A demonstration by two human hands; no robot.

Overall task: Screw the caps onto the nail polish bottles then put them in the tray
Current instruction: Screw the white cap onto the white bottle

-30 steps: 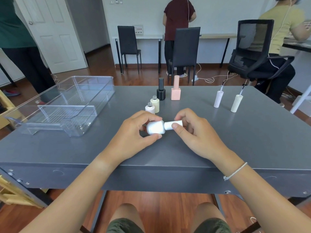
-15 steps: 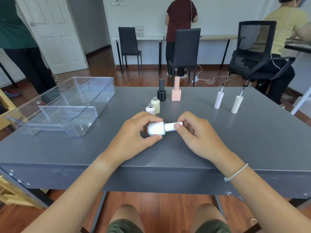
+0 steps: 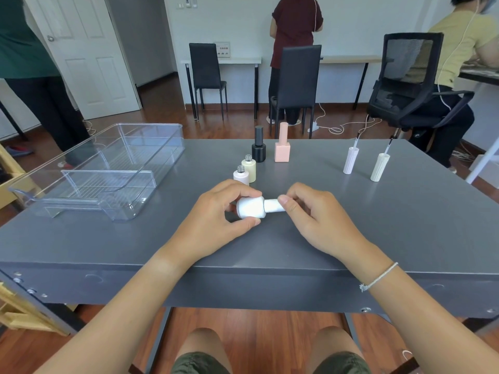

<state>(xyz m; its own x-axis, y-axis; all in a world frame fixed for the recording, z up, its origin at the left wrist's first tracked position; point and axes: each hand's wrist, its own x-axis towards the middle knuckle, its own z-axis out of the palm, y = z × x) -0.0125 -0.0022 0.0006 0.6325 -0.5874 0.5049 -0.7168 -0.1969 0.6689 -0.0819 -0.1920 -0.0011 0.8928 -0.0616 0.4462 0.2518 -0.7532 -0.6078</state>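
Both sets of fingers are curled close, our left hand (image 3: 216, 220) gripping the white bottle (image 3: 249, 207) sideways just above the table's near middle while our right hand (image 3: 313, 211) pinches its cap (image 3: 273, 205), so we judge we are mid-screwing; next comes tightening, then the tray (image 3: 162, 163) at far left.

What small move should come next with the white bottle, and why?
Probably one more twist of the white cap with the right hand, while the left hand holds the white bottle sideways. The cap looks seated, yet both hands grip it, and the tray holds no bottles.
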